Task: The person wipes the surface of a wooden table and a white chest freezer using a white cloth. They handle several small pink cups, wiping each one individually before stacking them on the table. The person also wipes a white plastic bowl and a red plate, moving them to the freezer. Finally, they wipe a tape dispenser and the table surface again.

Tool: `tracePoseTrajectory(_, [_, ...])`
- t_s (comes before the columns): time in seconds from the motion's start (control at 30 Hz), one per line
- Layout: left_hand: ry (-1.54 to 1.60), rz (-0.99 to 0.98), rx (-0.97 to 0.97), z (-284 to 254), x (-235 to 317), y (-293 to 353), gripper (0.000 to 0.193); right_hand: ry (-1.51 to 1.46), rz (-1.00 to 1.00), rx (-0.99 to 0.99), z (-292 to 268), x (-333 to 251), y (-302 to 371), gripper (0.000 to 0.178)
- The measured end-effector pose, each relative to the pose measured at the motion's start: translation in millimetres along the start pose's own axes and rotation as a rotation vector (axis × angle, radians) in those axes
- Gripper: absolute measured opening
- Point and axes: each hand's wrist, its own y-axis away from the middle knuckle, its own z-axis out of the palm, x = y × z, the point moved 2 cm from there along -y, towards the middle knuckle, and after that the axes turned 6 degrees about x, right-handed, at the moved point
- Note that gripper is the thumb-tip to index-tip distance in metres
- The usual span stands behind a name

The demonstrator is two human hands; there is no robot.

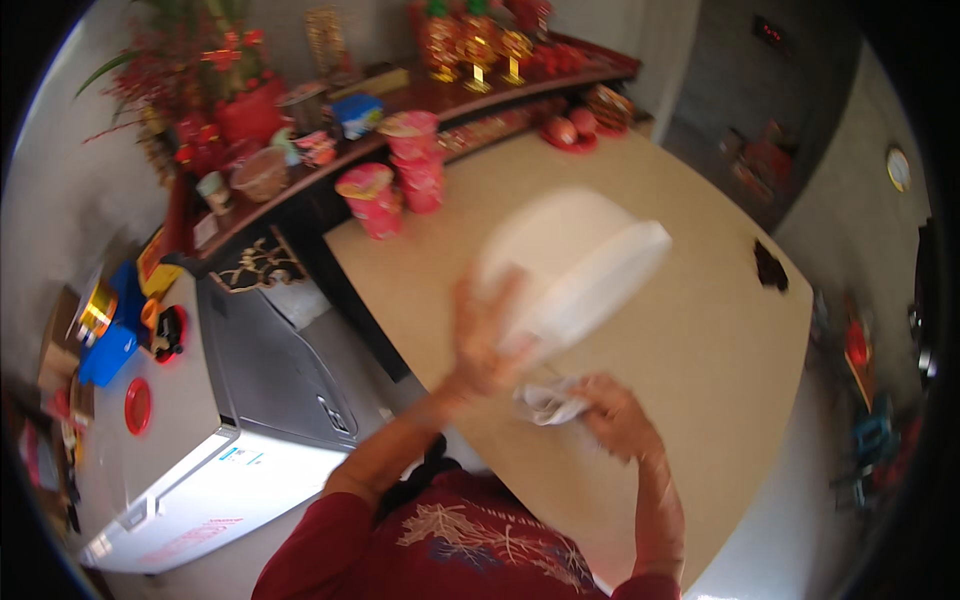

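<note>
Head view: the white tub point(560, 265) is off the table point(690, 430), tilted above it, inward from the edge nearest the person. The left hand point(485, 325) holds it, fingers spread along its side; blur hides their exact grip. The right hand's point(618, 418) fingers are bunched around a pale cloth point(550, 402), just below the tub. I judge the tub light and fairly stiff, probably plastic, perhaps slick if wet; the rim or lower wall should give the surest hold. The cloth should be soft and limp. The tub looks plain, rounded and broad, with a paler band at its right; blur hides finer detail.
</note>
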Motion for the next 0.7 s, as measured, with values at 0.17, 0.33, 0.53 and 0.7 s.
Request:
tracePoseTrajectory(0.17, [0.458,-0.602,0.483,-67,-73,14,0.054,0.817,0.519,0.487,-85,66,32,0.042])
tracePoseTrajectory(0.33, [0.607,-0.829,0.674,-105,-90,16,0.052,1.122,0.617,0.365,-74,109,78,0.050])
tracePoseTrajectory(0.53, [0.575,-0.842,0.726,-107,-70,-1,0.052,0.973,0.183,0.169,75,12,31,0.048])
tracePoseTrajectory(0.7, [0.595,-0.764,0.701,-121,-77,-9,0.049,0.593,-0.116,0.019,167,-79,-18,0.045])
